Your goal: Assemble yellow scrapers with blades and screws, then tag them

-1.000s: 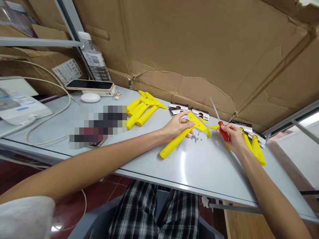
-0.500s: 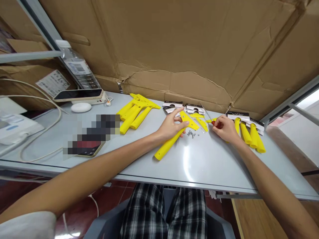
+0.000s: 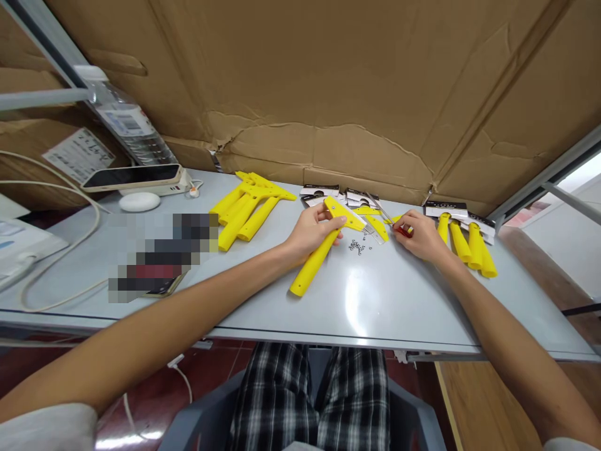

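Note:
My left hand (image 3: 313,233) is closed around a yellow plastic scraper (image 3: 313,266), gripping it where the handle meets the wide head. The handle slants down toward me, its lower end near the tabletop. A clear strip lies along the head's edge, and a metal blade shows beside it. To the right, my right hand (image 3: 419,234) grips a screwdriver (image 3: 404,230) by its red handle, with the thin shaft pointing up and left, apart from the held scraper. Between the hands lies a small pile of screws (image 3: 357,246). Loose yellow head pieces (image 3: 377,227) lie just behind them.
Several yellow scraper bodies (image 3: 244,216) are stacked at left. At right, more yellow handles (image 3: 474,249) lie with black-and-white packaged cards (image 3: 446,210). A phone (image 3: 134,177), a white oval object (image 3: 139,201), cables and a water bottle (image 3: 134,128) occupy the far left. Cardboard (image 3: 366,81) walls the back.
The view has shifted slightly. My right hand has turned a little, so more of the screwdriver's red handle shows. My left hand still holds the scraper, its head tilted slightly differently.

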`<state>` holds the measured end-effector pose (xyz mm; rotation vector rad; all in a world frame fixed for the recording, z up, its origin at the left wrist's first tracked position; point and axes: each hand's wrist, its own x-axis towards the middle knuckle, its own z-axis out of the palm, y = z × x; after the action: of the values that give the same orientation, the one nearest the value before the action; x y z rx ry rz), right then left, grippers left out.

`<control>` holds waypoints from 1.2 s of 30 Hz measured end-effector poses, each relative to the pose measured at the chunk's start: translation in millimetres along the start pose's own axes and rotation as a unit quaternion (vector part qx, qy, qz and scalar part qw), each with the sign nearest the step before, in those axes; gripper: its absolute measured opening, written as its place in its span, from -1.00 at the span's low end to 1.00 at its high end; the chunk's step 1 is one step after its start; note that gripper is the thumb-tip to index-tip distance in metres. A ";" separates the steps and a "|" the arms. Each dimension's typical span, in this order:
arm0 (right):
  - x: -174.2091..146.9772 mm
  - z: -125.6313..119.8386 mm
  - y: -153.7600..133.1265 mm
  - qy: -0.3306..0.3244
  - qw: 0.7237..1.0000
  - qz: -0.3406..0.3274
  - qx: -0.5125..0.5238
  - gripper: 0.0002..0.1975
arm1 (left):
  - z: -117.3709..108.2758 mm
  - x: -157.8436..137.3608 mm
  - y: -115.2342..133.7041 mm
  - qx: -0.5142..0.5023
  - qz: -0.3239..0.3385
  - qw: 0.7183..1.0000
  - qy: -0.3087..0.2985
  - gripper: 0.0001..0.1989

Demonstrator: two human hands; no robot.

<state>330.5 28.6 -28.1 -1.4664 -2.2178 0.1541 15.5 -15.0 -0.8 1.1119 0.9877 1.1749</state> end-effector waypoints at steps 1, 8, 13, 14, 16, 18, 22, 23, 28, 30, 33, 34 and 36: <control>0.5 0.2 1.3 -0.003 1.000 0.001 -0.003 -0.81 | 0.5 1.3 0.5 -0.012 -0.009 1.000 0.012 -0.81; 0.2 1.6 -5.0 0.028 0.995 -0.050 -0.077 -0.70 | 3.3 4.3 4.8 -0.047 -0.060 0.996 0.052 -0.92; -10.9 13.7 -40.6 -0.017 0.988 -0.134 -0.080 -0.72 | 3.0 3.7 2.1 -0.023 -0.053 0.997 0.042 -0.93; -13.3 16.6 -47.5 -0.026 0.986 -0.148 -0.078 -0.72 | 2.8 3.7 1.3 -0.017 -0.051 0.998 0.042 -0.93; -17.2 21.6 -58.2 -0.035 0.982 -0.166 -0.077 -0.72 | 2.4 3.5 0.2 -0.009 -0.045 0.998 0.040 -0.92; -19.5 25.0 -64.4 -0.033 0.981 -0.173 -0.081 -0.71 | 2.1 3.3 0.0 -0.008 -0.039 0.998 0.038 -0.88; -21.3 28.5 -68.5 -0.023 0.978 -0.191 -0.076 -0.71 | 2.7 2.5 0.8 0.003 -0.027 0.999 0.037 -0.84; -21.6 29.0 -69.2 -0.023 0.976 -0.201 -0.074 -0.71 | 2.9 2.4 0.8 0.008 -0.025 0.999 0.037 -0.84; -22.0 30.1 -73.2 -0.031 0.966 -0.243 -0.086 -0.66 | 4.0 1.4 0.1 0.020 -0.016 0.999 0.031 -0.84; -21.7 29.6 -74.3 -0.031 0.963 -0.248 -0.097 -0.67 | 4.5 0.2 0.2 0.025 -0.016 0.999 0.029 -0.84; -21.2 28.9 -74.4 -0.032 0.964 -0.245 -0.101 -0.69 | 5.6 -2.4 0.8 0.033 -0.018 0.999 0.024 -0.84; -21.1 28.8 -74.2 -0.033 0.965 -0.242 -0.097 -0.69 | 6.0 -3.2 1.1 0.034 -0.020 0.999 0.021 -0.84; -21.0 27.8 -74.1 -0.033 0.968 -0.235 -0.077 -0.69 | 6.8 -4.7 1.5 0.038 -0.023 0.999 0.018 -0.84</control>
<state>262.7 -16.8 -33.8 -0.9753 -2.6115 -0.1293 21.2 -20.4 2.1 1.1263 1.0884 1.1323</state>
